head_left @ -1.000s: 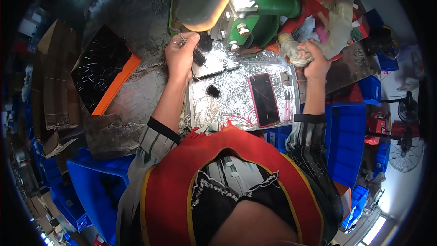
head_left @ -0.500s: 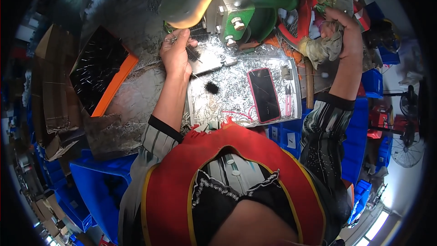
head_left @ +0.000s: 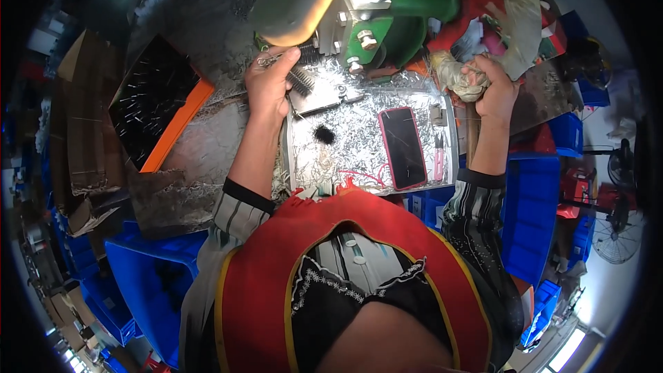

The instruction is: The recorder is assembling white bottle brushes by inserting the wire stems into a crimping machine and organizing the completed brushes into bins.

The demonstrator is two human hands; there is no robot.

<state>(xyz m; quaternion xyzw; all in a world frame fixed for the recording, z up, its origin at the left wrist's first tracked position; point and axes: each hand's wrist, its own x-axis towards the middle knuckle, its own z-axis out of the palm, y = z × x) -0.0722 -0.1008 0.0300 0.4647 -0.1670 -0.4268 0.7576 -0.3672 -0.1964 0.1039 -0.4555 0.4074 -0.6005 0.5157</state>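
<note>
From the head camera, I am seeing my right hand (head_left: pixel 492 86) having swung up from the right edge of the foil-covered tray (head_left: pixel 359 145) to its far right corner, where it is now closing around a crumpled rag (head_left: pixel 461 77); my left hand (head_left: pixel 268 83) has barely shifted, staying at the far left corner of the tray beside the green machine (head_left: pixel 387 17). I am judging that the rag is being brought in for wiping while the brush work pauses. My left hand is pinching a small wire brush (head_left: pixel 293 76) by its thin twisted handle, fingers narrowed on it. Its long axis is running roughly left to right, slightly tilted, with the dark bristle end pointing right and toward me, over the tray's far edge. A phone (head_left: pixel 402 146) is lying flat on the tray, well apart from both hands
</note>
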